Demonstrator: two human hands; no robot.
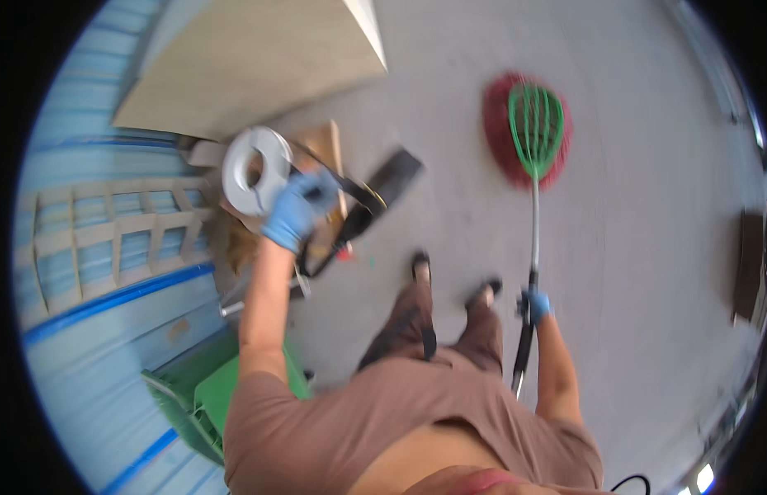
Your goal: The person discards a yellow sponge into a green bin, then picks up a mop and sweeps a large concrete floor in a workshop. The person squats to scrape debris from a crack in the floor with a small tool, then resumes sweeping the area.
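My left hand (297, 210), in a blue glove, is closed on a black strap (363, 216) with a flat dark piece (396, 172) at its far end; motion smears both. Right beside that hand is a white ring-shaped roll (239, 169) with a hole in the middle; whether the hand touches it I cannot tell. My right hand (533, 306), gloved in blue too, grips the black sleeve of a mop (535, 223). Its metal pole runs forward to a green open frame (536, 124) over a red fringed head (495, 124), which lies on the floor.
A large beige panel or box (268, 66) stands at the far left. Along the left wall (78, 363) are blue cladding and a pale slatted rack (94, 235). A green wheeled bin (210, 400) sits near left. At the right edge is a dark brown object (748, 264).
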